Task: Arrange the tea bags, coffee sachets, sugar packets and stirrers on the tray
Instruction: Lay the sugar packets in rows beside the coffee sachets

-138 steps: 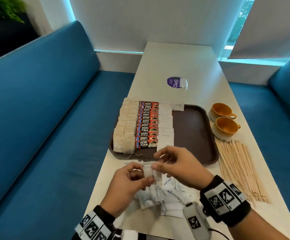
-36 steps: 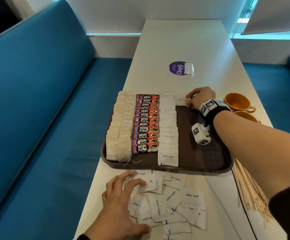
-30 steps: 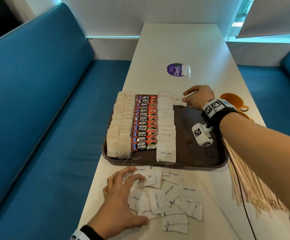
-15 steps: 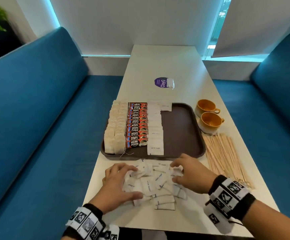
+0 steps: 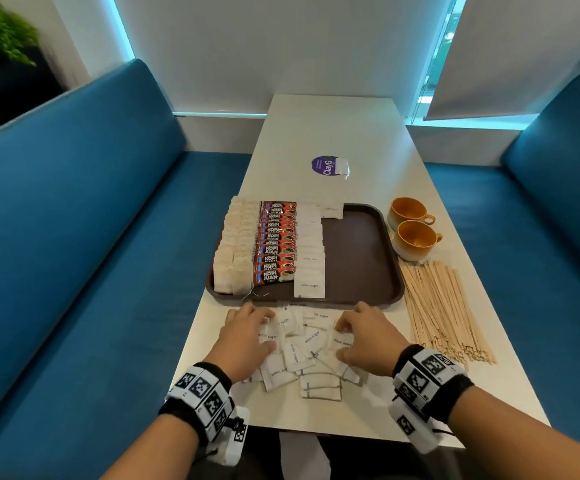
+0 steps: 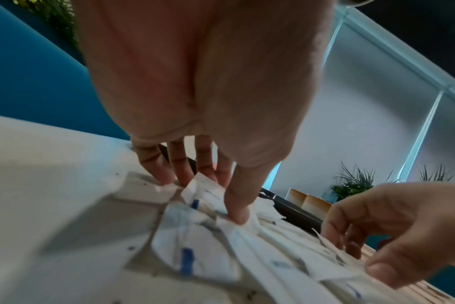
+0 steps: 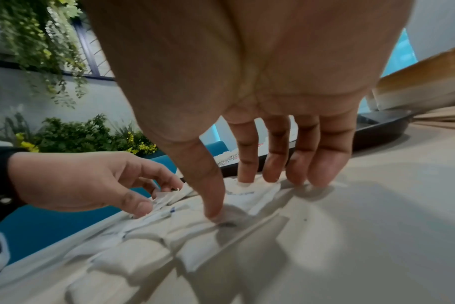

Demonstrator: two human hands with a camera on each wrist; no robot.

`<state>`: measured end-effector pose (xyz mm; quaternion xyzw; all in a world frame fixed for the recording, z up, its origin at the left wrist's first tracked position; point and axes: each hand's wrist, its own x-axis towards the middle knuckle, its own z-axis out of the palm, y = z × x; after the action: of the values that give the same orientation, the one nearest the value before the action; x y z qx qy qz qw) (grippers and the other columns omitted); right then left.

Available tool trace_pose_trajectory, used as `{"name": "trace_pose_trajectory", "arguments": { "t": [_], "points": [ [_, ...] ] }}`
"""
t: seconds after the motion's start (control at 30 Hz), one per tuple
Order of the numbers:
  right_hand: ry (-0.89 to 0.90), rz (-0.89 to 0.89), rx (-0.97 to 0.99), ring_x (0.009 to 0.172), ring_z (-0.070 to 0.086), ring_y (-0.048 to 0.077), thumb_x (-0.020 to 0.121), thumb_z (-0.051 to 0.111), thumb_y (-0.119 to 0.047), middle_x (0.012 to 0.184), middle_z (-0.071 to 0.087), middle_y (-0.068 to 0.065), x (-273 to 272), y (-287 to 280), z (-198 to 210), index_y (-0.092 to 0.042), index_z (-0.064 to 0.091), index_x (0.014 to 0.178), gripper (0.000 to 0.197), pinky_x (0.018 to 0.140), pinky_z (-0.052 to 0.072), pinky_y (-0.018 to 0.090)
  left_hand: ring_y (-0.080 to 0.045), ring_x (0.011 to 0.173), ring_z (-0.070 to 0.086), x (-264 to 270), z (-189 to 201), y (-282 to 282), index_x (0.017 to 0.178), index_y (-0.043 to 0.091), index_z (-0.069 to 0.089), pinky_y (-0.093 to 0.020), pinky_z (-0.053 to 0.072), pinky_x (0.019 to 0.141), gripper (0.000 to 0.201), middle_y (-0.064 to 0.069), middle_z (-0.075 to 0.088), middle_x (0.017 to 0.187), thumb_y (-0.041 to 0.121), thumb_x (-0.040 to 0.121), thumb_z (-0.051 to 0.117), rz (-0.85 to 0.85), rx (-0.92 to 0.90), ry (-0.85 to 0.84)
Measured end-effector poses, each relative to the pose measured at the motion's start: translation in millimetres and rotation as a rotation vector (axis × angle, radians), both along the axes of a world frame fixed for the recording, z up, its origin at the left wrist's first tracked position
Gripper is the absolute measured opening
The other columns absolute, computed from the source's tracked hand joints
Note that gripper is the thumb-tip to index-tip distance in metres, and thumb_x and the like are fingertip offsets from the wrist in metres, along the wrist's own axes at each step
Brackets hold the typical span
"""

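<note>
A brown tray holds a column of tea bags, a column of red coffee sachets and a column of white sugar packets, with one more packet at the far end. A loose pile of sugar packets lies on the table in front of the tray. My left hand presses on the pile's left side with straight, spread fingers. My right hand touches the pile's right side, thumb and fingertips down on packets. Wooden stirrers lie on the table right of the tray.
Two orange cups stand beside the tray's far right corner. A purple round sticker lies further up the white table. Blue benches run along both sides. The tray's right half is bare.
My right hand has come back from the tray's far end, where it left a packet, to the loose pile. My left hand stayed on the pile. Both hands now flank it.
</note>
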<state>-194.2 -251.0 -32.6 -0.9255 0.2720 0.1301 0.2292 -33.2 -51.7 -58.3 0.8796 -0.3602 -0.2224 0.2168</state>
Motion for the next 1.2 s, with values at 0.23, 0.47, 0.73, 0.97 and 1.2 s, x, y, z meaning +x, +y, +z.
{"name": "trace_pose_trajectory", "arguments": {
  "t": [0.23,0.47,0.73,0.97,1.2],
  "points": [
    [-0.073,-0.077,0.177,0.084,0.064,0.009,0.08,0.083,-0.021,0.098,0.066,-0.008,-5.9,-3.5,4.3,-0.029,0.056,0.105,0.037,0.074,0.058,0.027,-0.011,0.087,0.061,6.3,22.3,5.4,0.095,0.027,0.066,-0.025,0.05,0.075,0.003,0.009,0.067,0.094,0.025,0.096,0.068,0.035,-0.054,0.092],
    [-0.213,-0.147,0.289,0.091,0.065,0.008,0.084,0.083,-0.026,0.099,0.069,-0.01,-11.0,-10.1,13.3,-0.028,0.069,0.107,0.027,0.081,0.055,0.025,-0.007,0.113,0.055,20.1,25.3,-12.1,0.088,0.028,0.07,-0.029,0.041,0.098,0.009,0.015,0.062,0.119,0.025,0.088,0.079,-0.027,-0.156,0.09],
    [-0.234,-0.182,0.327,0.088,0.068,0.01,0.083,0.084,-0.025,0.094,0.072,-0.007,-17.8,-11.0,11.8,-0.028,0.07,0.099,0.022,0.084,0.059,0.032,-0.021,0.107,0.049,10.0,11.2,-23.1,0.089,0.027,0.065,-0.034,0.046,0.092,0.018,0.007,0.055,0.112,0.016,0.08,0.077,-0.137,-0.045,-0.024],
    [-0.251,-0.104,0.321,0.09,0.065,0.007,0.082,0.085,-0.026,0.097,0.071,-0.009,21.6,1.4,22.3,-0.025,0.073,0.106,0.027,0.081,0.052,0.022,-0.01,0.087,0.066,12.6,25.9,-8.6,0.085,0.023,0.066,-0.025,0.056,0.075,0.025,0.006,0.061,0.105,0.004,0.08,0.081,0.01,-0.253,0.159],
    [-0.155,0.085,0.223,0.111,0.064,0.015,0.079,0.088,-0.022,0.12,0.069,-0.001,73.6,25.4,20.0,-0.02,0.069,0.128,0.052,0.098,0.051,0.028,-0.015,0.087,0.074,27.3,41.4,35.9,0.092,0.029,0.078,-0.035,0.06,0.082,0.034,0.007,0.078,0.096,0.03,0.064,0.098,0.167,-0.247,0.34]
  ]
}}
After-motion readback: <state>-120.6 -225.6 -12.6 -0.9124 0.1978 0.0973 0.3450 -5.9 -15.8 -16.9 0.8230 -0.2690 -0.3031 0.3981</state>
